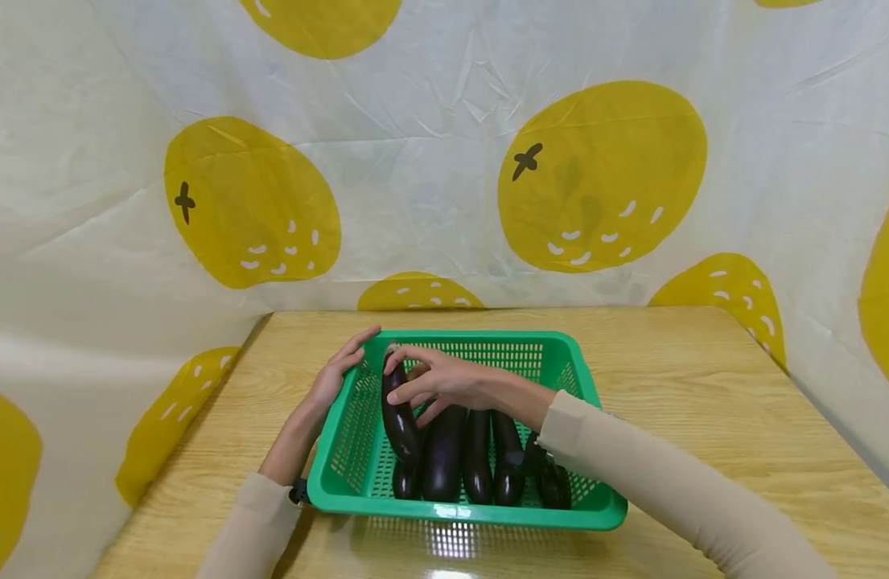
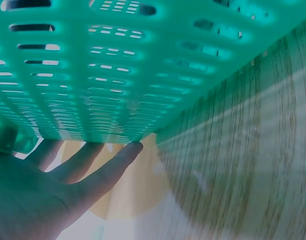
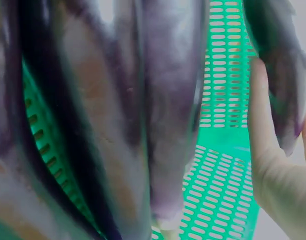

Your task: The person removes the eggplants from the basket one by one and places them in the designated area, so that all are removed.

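A green perforated plastic basket (image 1: 466, 510) holds several dark purple eggplants (image 1: 444, 454), lying side by side. My right hand (image 1: 451, 382) reaches over the basket from the right and holds one eggplant (image 1: 399, 422) at its upper part, thumb and fingers on either side. This eggplant slants near the basket's left side, its lower end overlapping another eggplant in the head view. The right wrist view shows the held eggplant (image 3: 288, 75) beside the thumb. My left hand (image 1: 333, 379) rests against the left rim, its fingers (image 2: 110, 172) stretched along the outer wall.
The basket stands on a wood-grain table (image 1: 676, 370). A white cloth (image 1: 422, 185) printed with large yellow fruit hangs behind the table and along its left side. My right forearm (image 1: 654, 466) crosses over the basket's right rim.
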{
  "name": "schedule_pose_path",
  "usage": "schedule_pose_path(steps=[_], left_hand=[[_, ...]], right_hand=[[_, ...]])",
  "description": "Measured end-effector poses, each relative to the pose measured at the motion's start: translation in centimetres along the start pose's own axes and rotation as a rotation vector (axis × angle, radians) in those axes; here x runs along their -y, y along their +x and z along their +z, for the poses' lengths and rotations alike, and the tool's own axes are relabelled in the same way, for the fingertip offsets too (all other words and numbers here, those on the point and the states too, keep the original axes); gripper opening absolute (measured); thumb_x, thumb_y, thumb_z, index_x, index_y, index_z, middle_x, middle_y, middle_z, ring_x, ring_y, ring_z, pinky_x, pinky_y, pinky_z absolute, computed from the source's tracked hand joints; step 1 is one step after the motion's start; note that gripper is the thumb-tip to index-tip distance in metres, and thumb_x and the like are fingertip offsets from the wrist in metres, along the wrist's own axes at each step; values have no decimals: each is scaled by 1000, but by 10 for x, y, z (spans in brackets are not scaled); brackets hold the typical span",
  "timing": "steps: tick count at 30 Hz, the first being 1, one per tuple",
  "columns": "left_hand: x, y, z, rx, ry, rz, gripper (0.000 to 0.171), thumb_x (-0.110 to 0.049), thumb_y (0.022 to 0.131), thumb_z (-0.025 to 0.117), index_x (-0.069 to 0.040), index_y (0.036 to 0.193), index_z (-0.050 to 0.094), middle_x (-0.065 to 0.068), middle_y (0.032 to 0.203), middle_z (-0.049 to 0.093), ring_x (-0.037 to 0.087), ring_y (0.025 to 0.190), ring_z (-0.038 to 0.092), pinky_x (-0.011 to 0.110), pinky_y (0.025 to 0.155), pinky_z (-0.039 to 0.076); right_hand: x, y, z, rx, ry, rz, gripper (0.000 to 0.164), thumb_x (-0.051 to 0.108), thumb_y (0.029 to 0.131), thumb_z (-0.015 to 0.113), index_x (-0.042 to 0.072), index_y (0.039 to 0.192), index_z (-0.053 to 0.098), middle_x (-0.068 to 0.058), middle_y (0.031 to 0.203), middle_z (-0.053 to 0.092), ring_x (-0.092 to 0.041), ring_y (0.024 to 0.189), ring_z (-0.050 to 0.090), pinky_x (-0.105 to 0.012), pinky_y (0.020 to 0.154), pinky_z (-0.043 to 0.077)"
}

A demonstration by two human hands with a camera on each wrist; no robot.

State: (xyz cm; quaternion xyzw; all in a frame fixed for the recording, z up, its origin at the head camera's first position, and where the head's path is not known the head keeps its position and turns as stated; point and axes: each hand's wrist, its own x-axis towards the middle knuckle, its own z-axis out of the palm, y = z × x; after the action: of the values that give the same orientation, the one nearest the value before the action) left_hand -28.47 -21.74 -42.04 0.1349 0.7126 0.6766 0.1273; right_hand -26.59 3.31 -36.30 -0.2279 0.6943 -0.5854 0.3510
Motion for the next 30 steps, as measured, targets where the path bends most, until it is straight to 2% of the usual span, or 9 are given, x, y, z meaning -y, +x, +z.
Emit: schedule_pose_path(steps=[3,8,14,18,22,30], left_hand=[[0,-1,-1,-16,39,-1,51,-30,114,25,-24,165,28,6,170,27,25,143,37,22,105,41],[1,0,-2,-22,52,11,51,-29,114,25,-22,165,29,7,171,26,29,148,32,28,111,35],[1,2,1,-51,41,23,50,-27,114,27,-21,163,34,4,171,27,28,154,27,39,120,24],[1,2,1,-56,35,29,50,-26,114,27,-20,163,34,3,173,24,27,157,23,46,125,17],[0,0,1,-50,34,29,50,-25,114,27,-20,163,33,3,173,22,28,157,23,46,124,19],[1,0,0,-51,29,27,50,-26,114,29,-22,163,35,2,172,24,28,156,25,34,117,27]], right_hand=[[5,-8,-1,18,-5,-2,47,21,91,77,18,132,53,-17,122,55,-34,107,66,-52,82,62],[11,-20,-6,16,-7,-24,51,17,91,78,19,134,51,-17,128,54,-30,98,67,-51,80,62],[17,-35,-17,-10,57,-59,54,13,91,76,19,137,49,-18,140,49,-30,102,66,-44,74,61],[21,-45,-27,-32,60,-91,56,11,91,75,20,139,49,-18,146,45,-31,108,63,-43,75,61],[27,-56,-36,-45,51,-130,58,11,91,74,20,140,47,-20,147,45,-34,112,61,-47,80,61],[36,-83,-59,-117,13,-195,58,14,93,70,22,145,45,-20,148,41,-37,117,55,-45,85,60]])
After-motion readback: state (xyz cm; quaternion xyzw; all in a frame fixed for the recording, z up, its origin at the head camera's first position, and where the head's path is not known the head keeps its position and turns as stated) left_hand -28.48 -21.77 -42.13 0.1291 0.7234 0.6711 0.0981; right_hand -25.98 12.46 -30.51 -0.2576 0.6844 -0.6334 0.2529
